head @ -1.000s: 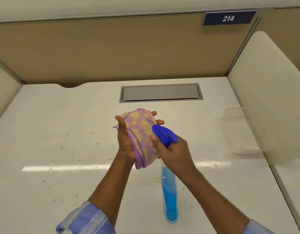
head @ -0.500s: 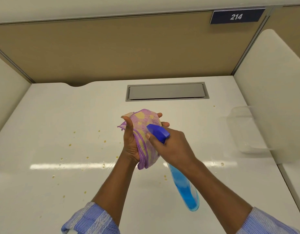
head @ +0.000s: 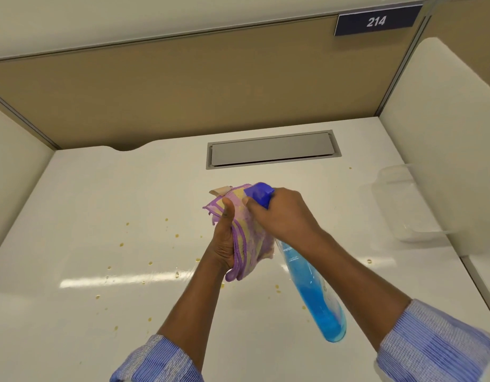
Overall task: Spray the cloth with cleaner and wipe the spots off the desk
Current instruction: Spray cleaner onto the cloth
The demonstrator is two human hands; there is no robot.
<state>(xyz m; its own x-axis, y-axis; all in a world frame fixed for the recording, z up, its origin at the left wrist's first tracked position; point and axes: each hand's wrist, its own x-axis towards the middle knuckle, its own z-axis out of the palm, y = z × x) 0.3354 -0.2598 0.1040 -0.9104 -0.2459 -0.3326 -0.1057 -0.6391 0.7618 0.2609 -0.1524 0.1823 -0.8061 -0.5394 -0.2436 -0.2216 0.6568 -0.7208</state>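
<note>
Both forearms reach forward over the spotted bench (head: 100,216). The right hand (head: 282,216) has its fingers wrapped around a tilted spray bottle (head: 315,293), nozzle against the bunched cloth (head: 246,244), which the left hand (head: 224,244) grips upright, thumb on top.

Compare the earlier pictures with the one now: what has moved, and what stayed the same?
The spray bottle has tipped from upright to slanting, its base swinging out to the person's right, as the right hand keeps its nozzle at the cloth. The left hand still grips the cloth. The spots remain on the desk.
</note>
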